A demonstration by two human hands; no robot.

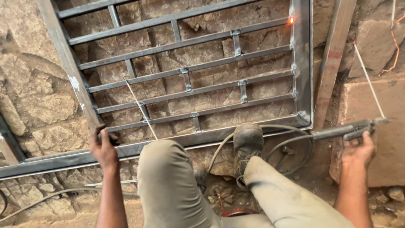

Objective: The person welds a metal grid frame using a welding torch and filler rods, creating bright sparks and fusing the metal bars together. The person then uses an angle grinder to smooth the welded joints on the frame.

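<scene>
Left hand (102, 145) clamps the grille (190, 76) frame, lower left, steadying it. Right hand (358, 147) grips the electrode holder (344, 131), lower right, rod (369, 82) angled clear. Boot (247, 141) pins the bottom rail.

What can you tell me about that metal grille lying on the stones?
The metal grille is a dull grey steel frame with long parallel bars joined by short cross pieces. It lies flat on rough stone ground. One joint glows orange at the right rail. The left hand grips its left corner, and a boot rests on the bottom rail.
</scene>
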